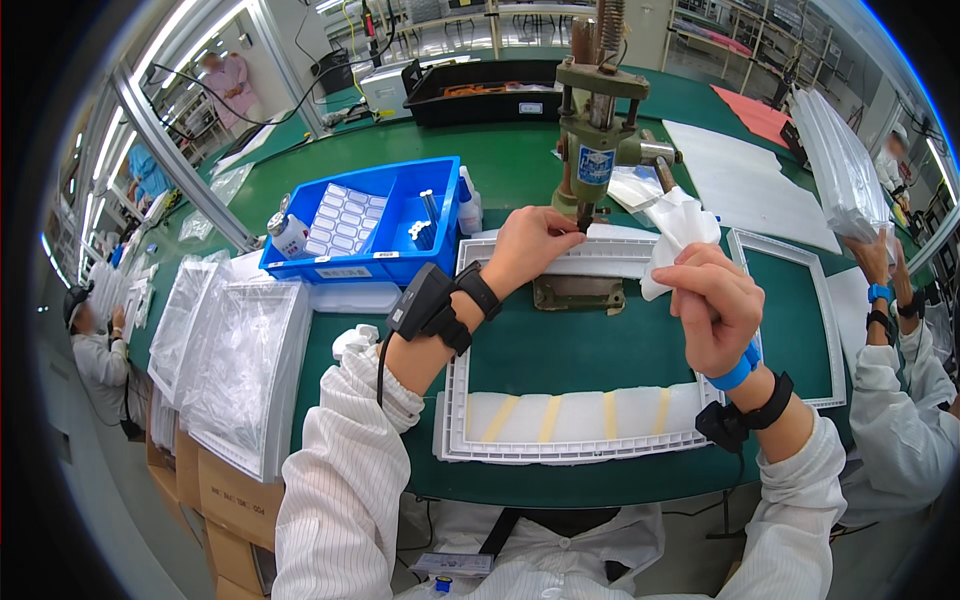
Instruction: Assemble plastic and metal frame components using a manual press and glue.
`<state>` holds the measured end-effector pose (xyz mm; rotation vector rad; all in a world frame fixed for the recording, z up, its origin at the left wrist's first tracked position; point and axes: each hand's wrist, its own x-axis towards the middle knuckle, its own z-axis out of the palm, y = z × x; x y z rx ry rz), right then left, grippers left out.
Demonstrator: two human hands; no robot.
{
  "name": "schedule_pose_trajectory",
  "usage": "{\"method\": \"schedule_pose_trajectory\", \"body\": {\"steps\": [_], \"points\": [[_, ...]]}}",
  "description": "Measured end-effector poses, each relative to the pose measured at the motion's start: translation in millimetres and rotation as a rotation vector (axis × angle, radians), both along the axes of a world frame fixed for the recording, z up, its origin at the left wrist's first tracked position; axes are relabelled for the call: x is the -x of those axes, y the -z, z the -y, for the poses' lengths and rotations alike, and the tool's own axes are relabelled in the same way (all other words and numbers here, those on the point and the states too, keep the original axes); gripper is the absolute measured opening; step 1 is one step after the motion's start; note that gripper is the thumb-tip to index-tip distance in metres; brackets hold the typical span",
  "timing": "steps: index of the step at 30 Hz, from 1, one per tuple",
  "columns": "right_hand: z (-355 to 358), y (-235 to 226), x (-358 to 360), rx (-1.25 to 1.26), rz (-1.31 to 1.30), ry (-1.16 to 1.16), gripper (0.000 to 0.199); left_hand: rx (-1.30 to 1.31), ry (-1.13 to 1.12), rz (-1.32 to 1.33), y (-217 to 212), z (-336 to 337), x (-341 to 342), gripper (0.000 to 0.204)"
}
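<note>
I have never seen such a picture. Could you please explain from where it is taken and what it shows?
A wide camera on a person's head looks down at the work; straight edges look bent. On the green table stands a green press, its tip above the far side of a white frame. The person's bare left hand has its fingers by that tip; whether they hold anything is unclear. The right hand is at the white wrap by the lever; its grip is unclear. A blue bin stands at left.
</note>
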<state>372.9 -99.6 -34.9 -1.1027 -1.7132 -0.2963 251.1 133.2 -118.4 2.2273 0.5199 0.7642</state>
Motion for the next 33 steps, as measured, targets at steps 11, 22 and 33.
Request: {"method": "schedule_pose_trajectory", "body": {"steps": [11,22,33], "points": [[1.7,10.6,-0.3,0.029,0.074,0.008,0.030,-0.021,-0.001,0.022,1.0,0.7,-0.3,0.026],[0.2,29.1,-0.7,0.149,0.150,0.034,0.026,-0.045,-0.008,0.034,2.0,0.7,-1.5,0.024],[1.9,26.1,0.8,0.180,0.167,0.056,0.022,-0.059,-0.011,0.040,6.1,-1.0,-4.2,0.023]]}}
